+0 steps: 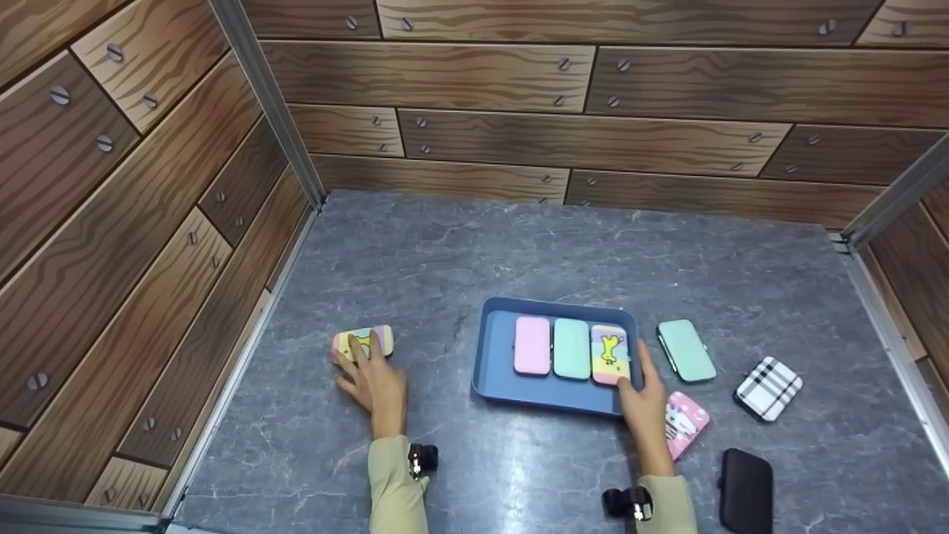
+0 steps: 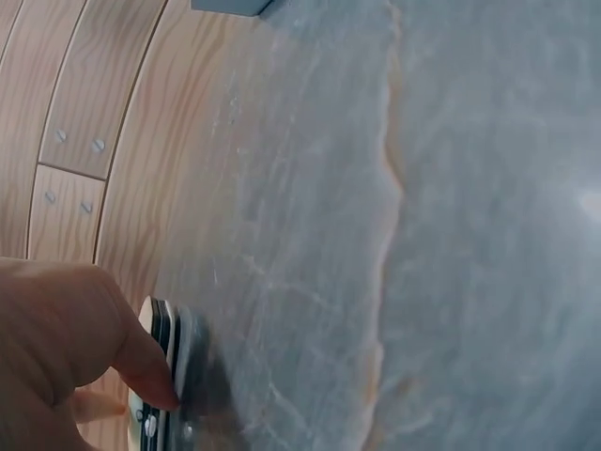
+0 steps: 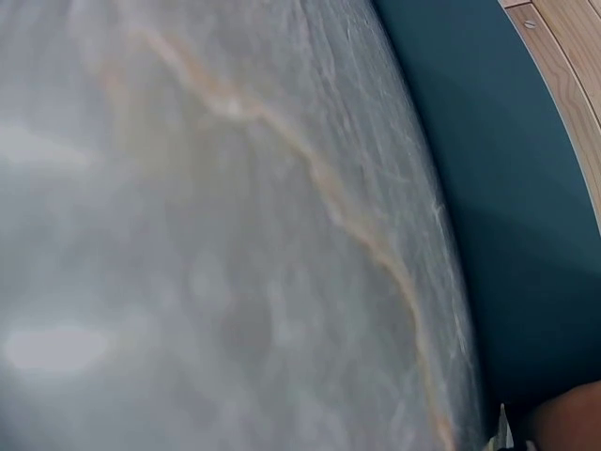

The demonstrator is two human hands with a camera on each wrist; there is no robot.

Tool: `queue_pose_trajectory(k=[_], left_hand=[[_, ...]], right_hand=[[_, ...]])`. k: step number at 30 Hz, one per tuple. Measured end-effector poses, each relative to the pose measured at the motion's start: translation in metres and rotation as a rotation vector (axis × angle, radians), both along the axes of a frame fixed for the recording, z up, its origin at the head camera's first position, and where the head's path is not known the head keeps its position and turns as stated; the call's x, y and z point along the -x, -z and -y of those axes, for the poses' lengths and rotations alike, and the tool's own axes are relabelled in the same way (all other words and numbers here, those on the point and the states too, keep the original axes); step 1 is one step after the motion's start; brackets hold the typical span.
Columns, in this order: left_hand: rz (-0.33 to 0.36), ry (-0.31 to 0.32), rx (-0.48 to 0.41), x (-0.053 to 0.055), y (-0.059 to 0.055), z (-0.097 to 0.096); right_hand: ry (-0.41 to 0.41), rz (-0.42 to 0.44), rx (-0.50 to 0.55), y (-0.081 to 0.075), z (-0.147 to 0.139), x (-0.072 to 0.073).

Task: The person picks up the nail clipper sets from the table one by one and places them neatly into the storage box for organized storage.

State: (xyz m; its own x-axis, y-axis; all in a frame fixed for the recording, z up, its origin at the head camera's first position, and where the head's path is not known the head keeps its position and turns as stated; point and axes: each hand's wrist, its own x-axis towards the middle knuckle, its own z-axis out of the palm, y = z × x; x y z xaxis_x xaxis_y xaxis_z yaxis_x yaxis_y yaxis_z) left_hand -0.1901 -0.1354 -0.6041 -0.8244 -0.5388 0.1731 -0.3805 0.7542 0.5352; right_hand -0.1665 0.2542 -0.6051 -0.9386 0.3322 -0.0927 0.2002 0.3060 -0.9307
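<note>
On the left, my left hand [image 1: 377, 386] holds a small pastel case [image 1: 383, 336] with a yellow animal print, fingers spread over its top. In the left wrist view the thumb bends against the layered edge of this case [image 2: 160, 324], where a small metal clasp shows. My right hand [image 1: 645, 411] grips the right wall of a blue tray [image 1: 495, 374], thumb on the inner side and fingers outside. Inside that tray, a pink case [image 1: 532, 345], a mint case [image 1: 571, 348] and a matching animal-print case [image 1: 611, 354] lie in a row, the last beside the right thumb.
Right of the tray lie another mint case [image 1: 686, 351], a black-and-white plaid case [image 1: 769, 389], a pink cartoon case [image 1: 688, 419] partly behind the right hand, and a black case [image 1: 746, 489]. Wood-patterned walls [image 1: 474, 81] bound the grey marbled surface [image 1: 445, 252].
</note>
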Motion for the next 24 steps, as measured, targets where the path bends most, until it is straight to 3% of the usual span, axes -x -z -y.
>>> queue_pose_trajectory(k=[11,17,24], left_hand=[[-0.014,0.045,0.029,0.001,0.005,0.009],[0.037,0.125,0.076,0.006,0.002,0.019],[0.023,0.210,0.128,0.008,0.003,0.030]], right_hand=[[0.002,-0.014,0.002,-0.001,0.000,0.000],[-0.005,-0.009,-0.016,-0.001,-0.001,0.000],[-0.001,-0.017,0.020,-0.001,0.000,0.000]])
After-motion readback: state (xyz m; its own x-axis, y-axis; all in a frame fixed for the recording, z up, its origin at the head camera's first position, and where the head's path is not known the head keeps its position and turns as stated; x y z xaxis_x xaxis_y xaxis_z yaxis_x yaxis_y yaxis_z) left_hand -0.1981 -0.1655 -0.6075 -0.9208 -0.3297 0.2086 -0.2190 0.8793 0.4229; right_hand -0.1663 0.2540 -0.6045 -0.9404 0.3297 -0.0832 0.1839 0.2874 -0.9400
